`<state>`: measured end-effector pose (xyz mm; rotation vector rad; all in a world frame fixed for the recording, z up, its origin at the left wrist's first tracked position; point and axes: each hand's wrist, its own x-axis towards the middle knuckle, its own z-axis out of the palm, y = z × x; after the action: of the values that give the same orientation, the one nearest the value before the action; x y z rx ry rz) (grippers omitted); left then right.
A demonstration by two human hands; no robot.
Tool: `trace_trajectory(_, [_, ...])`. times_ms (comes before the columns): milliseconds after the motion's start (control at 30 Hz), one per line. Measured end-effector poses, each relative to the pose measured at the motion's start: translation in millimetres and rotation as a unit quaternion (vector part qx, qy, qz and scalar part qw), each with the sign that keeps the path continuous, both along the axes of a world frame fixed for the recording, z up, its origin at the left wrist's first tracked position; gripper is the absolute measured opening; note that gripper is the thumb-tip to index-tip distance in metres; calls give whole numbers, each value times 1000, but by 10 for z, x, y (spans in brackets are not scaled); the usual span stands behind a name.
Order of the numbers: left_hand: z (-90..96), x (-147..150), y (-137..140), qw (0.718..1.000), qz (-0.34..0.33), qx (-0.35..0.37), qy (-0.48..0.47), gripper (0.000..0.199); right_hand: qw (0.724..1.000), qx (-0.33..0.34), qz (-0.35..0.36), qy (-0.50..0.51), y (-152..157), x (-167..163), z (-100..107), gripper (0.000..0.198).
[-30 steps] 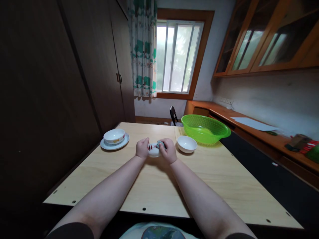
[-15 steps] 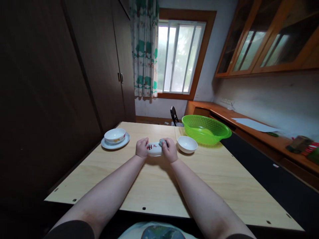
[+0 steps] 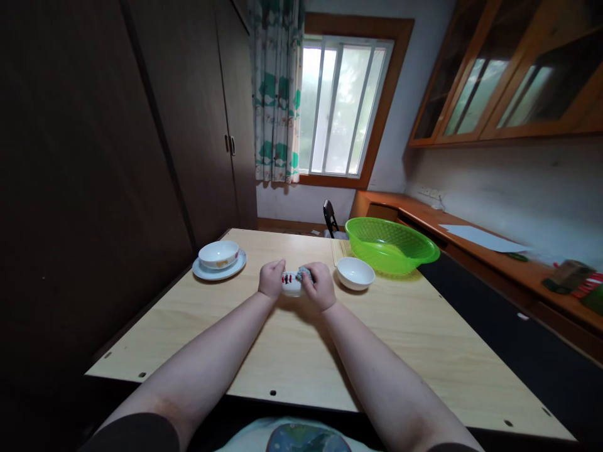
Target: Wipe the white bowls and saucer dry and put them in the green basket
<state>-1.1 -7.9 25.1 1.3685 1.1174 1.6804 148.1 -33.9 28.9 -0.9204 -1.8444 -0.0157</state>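
My left hand is closed on the left side of a white bowl with small red figures on its wall. The bowl is tilted, its outer side towards me, just over the middle of the table. My right hand closes around a crumpled grey-blue cloth and presses it to the bowl's right side. My fingers hide much of the bowl's ends. A plain white bowl stands on the table just right of my right hand.
On the table, at the left, a patterned bowl rests on a plate. A green plastic basket stands at the back right. Behind the table is a chair; a wooden desk runs along the right wall.
The cloth has shifted left along the bowl's wall with my right fingers, and the bowl has turned slightly. My left hand keeps its grip. The view has moved a little.
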Motion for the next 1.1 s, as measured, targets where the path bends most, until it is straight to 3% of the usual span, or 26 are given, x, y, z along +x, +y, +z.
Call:
trace_trajectory(500, [-26,2,9,999,-25,-6,-35,36,1000,-6,-1,8,41,7,-30,26])
trace_trajectory(833, [-26,-16,-11,998,2,26,57,40,999,6,3,-32,-5,-38,-5,24])
trace_trajectory(1100, [2,3,-6,999,-9,0,-45,37,999,-7,-1,43,45,7,-29,25])
